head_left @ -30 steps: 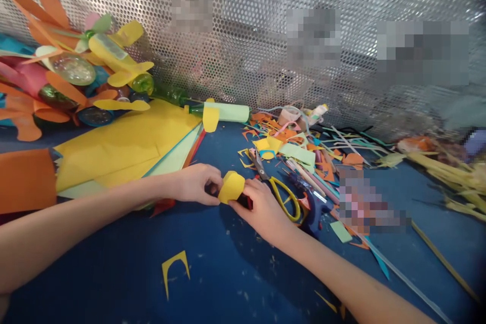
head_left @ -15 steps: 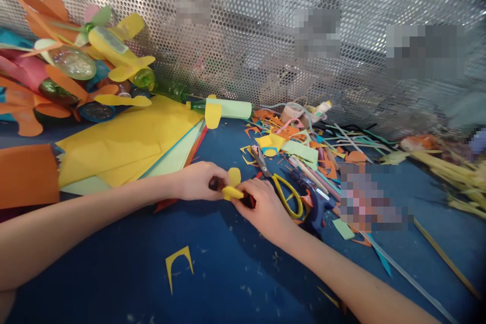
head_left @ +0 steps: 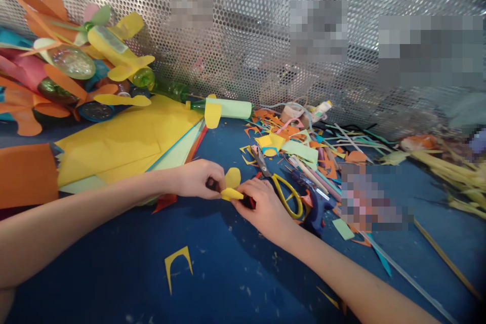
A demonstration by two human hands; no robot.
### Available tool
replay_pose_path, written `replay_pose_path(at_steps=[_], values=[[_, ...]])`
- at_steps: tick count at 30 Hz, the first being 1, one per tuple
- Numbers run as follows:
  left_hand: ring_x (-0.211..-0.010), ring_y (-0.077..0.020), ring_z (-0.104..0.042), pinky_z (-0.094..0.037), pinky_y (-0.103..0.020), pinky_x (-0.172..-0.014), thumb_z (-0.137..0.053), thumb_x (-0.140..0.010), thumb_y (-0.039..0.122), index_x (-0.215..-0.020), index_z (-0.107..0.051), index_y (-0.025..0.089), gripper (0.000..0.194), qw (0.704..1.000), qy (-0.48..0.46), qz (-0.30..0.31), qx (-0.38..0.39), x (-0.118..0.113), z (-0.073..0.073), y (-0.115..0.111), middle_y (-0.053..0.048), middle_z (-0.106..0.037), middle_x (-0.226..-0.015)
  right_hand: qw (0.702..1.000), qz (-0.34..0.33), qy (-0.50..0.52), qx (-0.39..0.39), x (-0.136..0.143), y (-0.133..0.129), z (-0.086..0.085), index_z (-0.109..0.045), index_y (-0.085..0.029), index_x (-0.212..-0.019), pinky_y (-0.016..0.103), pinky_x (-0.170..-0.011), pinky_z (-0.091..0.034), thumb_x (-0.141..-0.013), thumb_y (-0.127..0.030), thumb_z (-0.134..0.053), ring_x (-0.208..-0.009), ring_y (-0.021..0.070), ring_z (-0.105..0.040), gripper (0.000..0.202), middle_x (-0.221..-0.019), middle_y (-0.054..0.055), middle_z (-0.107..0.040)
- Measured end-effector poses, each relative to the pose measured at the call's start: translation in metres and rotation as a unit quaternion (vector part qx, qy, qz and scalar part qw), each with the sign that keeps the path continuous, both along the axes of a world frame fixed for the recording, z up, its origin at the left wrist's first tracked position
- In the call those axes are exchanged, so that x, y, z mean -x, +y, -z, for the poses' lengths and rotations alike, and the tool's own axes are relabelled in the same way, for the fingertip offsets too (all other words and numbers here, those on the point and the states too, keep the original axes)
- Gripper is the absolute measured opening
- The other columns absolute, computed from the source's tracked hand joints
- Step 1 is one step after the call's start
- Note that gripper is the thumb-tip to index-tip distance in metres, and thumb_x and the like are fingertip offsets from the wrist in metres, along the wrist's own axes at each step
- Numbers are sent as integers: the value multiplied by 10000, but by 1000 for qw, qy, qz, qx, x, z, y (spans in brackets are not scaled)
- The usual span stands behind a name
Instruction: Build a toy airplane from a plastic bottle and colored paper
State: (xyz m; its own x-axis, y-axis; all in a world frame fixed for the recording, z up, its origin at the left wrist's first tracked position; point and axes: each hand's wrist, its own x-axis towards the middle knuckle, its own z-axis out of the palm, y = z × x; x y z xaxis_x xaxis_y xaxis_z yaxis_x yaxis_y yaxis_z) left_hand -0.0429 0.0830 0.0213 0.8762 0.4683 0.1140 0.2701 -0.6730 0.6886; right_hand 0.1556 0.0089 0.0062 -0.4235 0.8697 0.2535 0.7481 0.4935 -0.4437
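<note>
Between my two hands is a small yellow paper piece with rounded ends (head_left: 233, 178), one lobe upright and one lying toward me. My left hand (head_left: 201, 179) is closed, pinching its left side with thumb and fingers. From the right, my right hand (head_left: 261, 205) pinches the near lobe's right end. Just beyond my right hand lie scissors with yellow handles (head_left: 279, 187), beside a dark blue glue gun (head_left: 317, 212). A yellow paper offcut with a curved notch (head_left: 178, 258) rests on the blue table (head_left: 125, 268) in front of me.
Sheets of yellow paper (head_left: 132, 136) and an orange sheet (head_left: 28, 174) lie at the left. Behind them are paper-decorated plastic bottles (head_left: 121, 50). Paper scraps (head_left: 273, 126) and sticks cover the right back. A perforated metal panel (head_left: 243, 25) stands along the far edge.
My left hand has shifted slightly left and up, and more of the yellow paper piece's upright lobe shows. My right hand has hardly moved.
</note>
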Motion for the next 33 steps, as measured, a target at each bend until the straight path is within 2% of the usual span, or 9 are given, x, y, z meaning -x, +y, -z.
replay_pose_path(at_steps=[14, 19, 25, 31, 33], values=[[-734, -139, -557, -419, -231, -691, -570, -709, 114, -773, -653, 218, 148, 995, 11, 56, -79, 4, -2, 0, 0, -626, -759, 1000, -17, 12, 16, -2, 0, -5, -648, -230, -811, 325, -753, -393, -758, -145, -598, -825, 168, -577, 111, -810, 1, -659], [-776, -142, -572, -426, -233, -735, -589, -696, 111, -849, -661, 221, 202, 997, -17, 49, -65, 2, 0, -2, -3, -648, -811, 999, -20, 13, 22, -2, 0, -6, -653, -235, -816, 340, -765, -388, -767, -152, -591, -836, 179, -572, 115, -819, 5, -656], [-727, -144, -577, -443, -240, -698, -597, -691, 125, -799, -675, 213, 159, 997, -24, 38, -63, 1, 1, -4, -15, -654, -769, 999, -22, 20, 28, -4, 0, -6, -636, -224, -810, 334, -776, -399, -748, -130, -622, -828, 169, -560, 113, -811, -1, -638], [-711, -145, -573, -443, -242, -681, -610, -707, 167, -700, -648, 183, 42, 996, -43, 46, -64, 0, 2, -2, -30, -645, -734, 999, -20, 30, 2, -6, 0, -5, -615, -202, -734, 340, -813, -417, -745, -175, -651, -812, 165, -540, 47, -795, 7, -596], [-684, -137, -563, -439, -235, -657, -603, -724, 196, -661, -627, 174, 71, 996, -50, 45, -61, 0, 3, -1, -29, -630, -705, 999, -18, 27, -4, -7, 0, -6, -613, -195, -718, 349, -825, -416, -750, -200, -653, -811, 168, -537, 52, -799, 12, -591]])
